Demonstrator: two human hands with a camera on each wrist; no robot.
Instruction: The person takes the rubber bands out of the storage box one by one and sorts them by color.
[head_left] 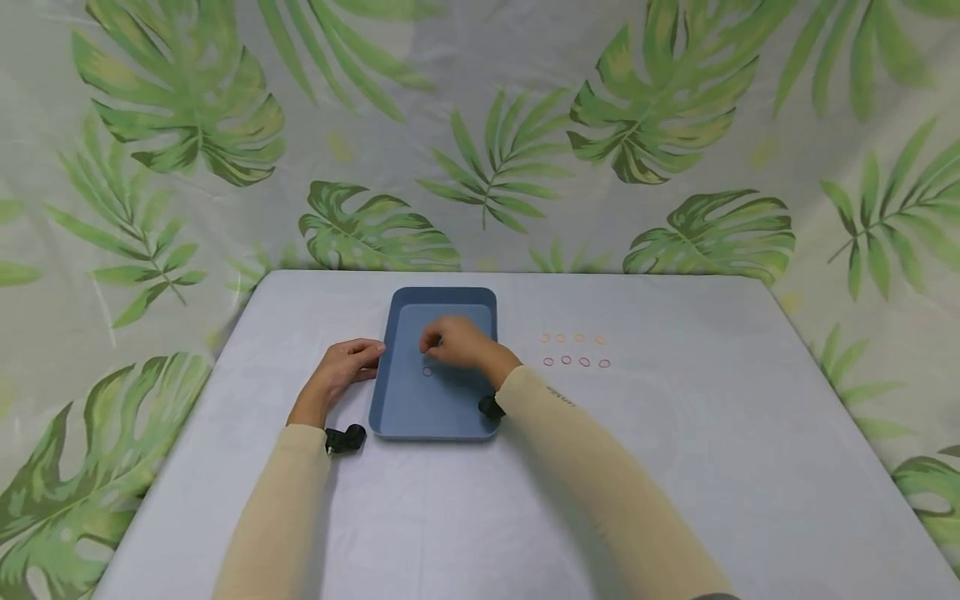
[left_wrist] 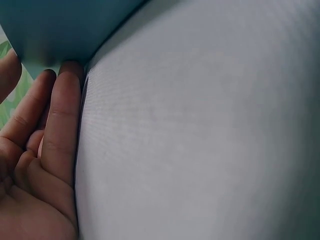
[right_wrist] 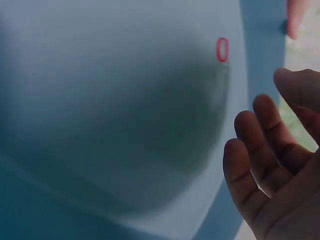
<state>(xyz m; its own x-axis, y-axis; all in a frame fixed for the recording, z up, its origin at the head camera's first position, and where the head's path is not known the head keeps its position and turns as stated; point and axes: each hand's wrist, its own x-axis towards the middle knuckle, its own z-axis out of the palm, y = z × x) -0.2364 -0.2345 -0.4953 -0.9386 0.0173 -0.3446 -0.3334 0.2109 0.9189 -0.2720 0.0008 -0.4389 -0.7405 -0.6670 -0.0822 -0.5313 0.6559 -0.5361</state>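
Note:
A shallow blue tray (head_left: 435,421) lies on the white-covered table. My left hand (head_left: 347,367) rests at its left side, fingertips against the outer wall; the left wrist view shows those fingers (left_wrist: 62,117) nearly straight beside the tray wall (left_wrist: 65,30). Over the tray floor hovers my right hand (head_left: 459,342), its fingers (right_wrist: 235,165) loosely bent and spread, with nothing visible between them. One small red ring (right_wrist: 222,49) lies flat on the tray floor, just below the right fingertips in the head view.
Right of the tray, small rings lie on the table in two rows: several orange rings (head_left: 580,338) behind, several red rings (head_left: 585,362) in front. A leaf-patterned cloth (head_left: 495,167) hangs behind the table. Each wrist carries a small black camera (head_left: 347,438).

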